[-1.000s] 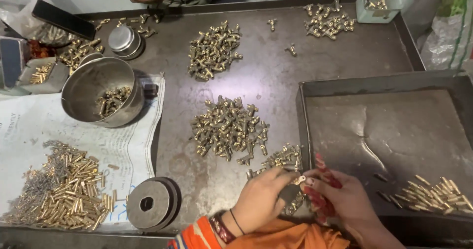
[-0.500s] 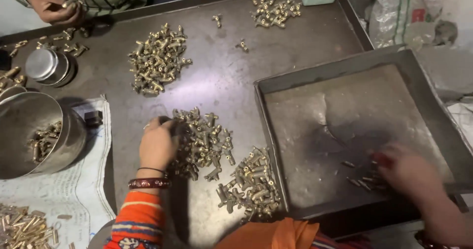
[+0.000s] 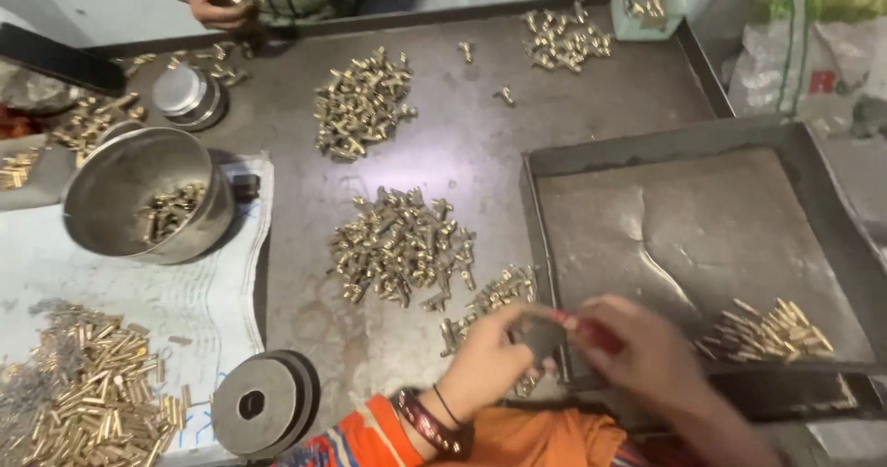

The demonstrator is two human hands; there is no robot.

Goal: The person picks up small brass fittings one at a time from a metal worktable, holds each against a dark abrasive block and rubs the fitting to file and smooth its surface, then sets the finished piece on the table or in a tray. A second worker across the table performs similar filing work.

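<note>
Head view shows a metal desk (image 3: pixel 480 162), then a grey tray (image 3: pixel 702 218) at right. Brass fittings (image 3: pixel 402 245) lie heaped mid-desk. Both hands, left (image 3: pixel 485 365) and right (image 3: pixel 637 351), meet at the tray's near corner, pinching one small fitting (image 3: pixel 539 333) between them.

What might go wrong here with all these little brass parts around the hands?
The left hand and right hand meet over the metal tray's front corner, so a dropped piece might land outside it. The left forearm lies near the small brass pile and may scatter it.
</note>
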